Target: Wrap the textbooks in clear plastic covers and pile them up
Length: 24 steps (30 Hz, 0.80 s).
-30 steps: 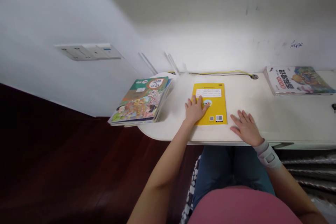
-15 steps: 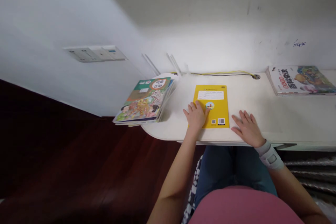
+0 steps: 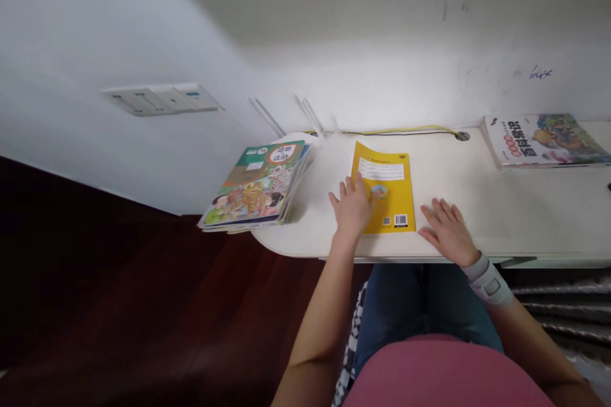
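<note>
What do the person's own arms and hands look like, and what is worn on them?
Both forearms are bare; no sleeves show. The left hand wears nothing visible. Behind the right hand, the wrist carries a wide pale grey fabric wrap with a small darker square patch. Rings, if any, are too small to tell.

The left hand (image 3: 352,206) lay in the middle of the frame, palm down, with its fingers spread wide. The right hand (image 3: 446,233) lay flat a little to its right, fingers close together. Both bare arms reached up from the bottom edge.
</note>
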Tool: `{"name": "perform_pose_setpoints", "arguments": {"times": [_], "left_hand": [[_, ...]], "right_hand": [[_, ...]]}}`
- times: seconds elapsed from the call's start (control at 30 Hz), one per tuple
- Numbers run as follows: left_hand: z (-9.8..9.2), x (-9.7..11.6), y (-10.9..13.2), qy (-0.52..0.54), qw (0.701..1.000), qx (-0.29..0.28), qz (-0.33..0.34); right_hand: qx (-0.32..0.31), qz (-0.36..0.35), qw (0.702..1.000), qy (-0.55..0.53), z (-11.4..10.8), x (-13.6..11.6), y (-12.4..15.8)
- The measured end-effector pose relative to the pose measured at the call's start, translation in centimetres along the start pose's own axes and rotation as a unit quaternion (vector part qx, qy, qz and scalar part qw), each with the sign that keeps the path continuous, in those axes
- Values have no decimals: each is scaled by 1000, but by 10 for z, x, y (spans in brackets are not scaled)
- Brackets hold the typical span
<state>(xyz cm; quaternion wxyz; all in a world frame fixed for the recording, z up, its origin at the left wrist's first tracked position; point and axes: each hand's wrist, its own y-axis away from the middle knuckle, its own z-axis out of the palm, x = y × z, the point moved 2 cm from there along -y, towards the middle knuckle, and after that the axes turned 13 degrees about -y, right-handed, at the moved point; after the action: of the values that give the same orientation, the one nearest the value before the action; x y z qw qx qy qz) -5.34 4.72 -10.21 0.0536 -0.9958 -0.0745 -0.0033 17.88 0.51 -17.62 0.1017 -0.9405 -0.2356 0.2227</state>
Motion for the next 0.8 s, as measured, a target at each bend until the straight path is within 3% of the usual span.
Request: {"name": "perform_pose_setpoints", "arguments": {"times": [0.07, 0.13, 0.2, 0.23, 0.4, 0.5, 0.63, 0.8], "left_hand": [[-25, 3, 1, 121, 985, -10, 126], [-47, 14, 1, 222, 936, -32, 270], [-56, 33, 2, 244, 899, -53, 359], [-55, 46, 3, 223, 895, -62, 380], [-6, 112, 19, 23, 924, -70, 375], [18, 131, 29, -18, 920, -58, 386], [22, 128, 28, 4, 913, -41, 406], [9, 86, 24, 138, 910, -42, 388]], "right_hand": [[24, 6, 998, -52, -2, 3, 0], [58, 14, 992, -115, -5, 6, -1], [91, 22, 982, -164, -10, 12, 0], [105, 27, 979, -173, -14, 15, 1], [134, 119, 982, -53, -34, 44, 18], [107, 157, 982, -4, -42, 61, 31], [113, 131, 984, -43, -45, 69, 39], [130, 123, 977, -113, -46, 69, 41]]}}
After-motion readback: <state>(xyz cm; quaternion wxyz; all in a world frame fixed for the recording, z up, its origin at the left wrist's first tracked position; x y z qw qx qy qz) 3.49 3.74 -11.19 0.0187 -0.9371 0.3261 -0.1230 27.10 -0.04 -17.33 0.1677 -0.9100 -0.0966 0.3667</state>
